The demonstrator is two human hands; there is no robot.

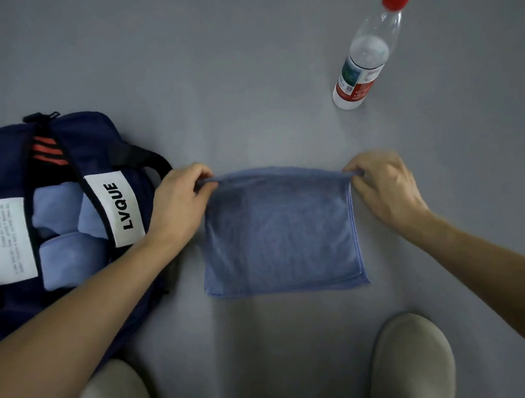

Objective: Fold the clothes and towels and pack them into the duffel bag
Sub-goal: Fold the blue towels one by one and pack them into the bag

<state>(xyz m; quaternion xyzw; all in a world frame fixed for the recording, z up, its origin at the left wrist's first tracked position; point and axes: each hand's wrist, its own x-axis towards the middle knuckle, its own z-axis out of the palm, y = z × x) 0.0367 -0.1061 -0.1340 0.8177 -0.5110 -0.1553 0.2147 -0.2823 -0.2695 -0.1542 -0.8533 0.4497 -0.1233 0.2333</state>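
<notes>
Folding is mid-step: the blue towel lies near the middle of the grey floor, doubled into layers, with its near edge flat and its far edge raised a little. The left hand pinches the far left corner between thumb and fingers, and the right hand pinches the far right corner the same way, so the edge is stretched between them. The navy duffel bag sits just beside the towel toward the floor's left edge. It is open, with at least 2 light-blue folded pieces inside, and the left forearm crosses over its near side. A water bottle with a red cap stands well apart toward the far right. The risks, as I judge them: the layers at the near right corner look slightly offset, so bringing the far edge over unevenly would skew the fold. A pinch catching only the top layer would let the lower one drop and bunch. The left forearm could also drag the bag's strap across its opening.
</notes>
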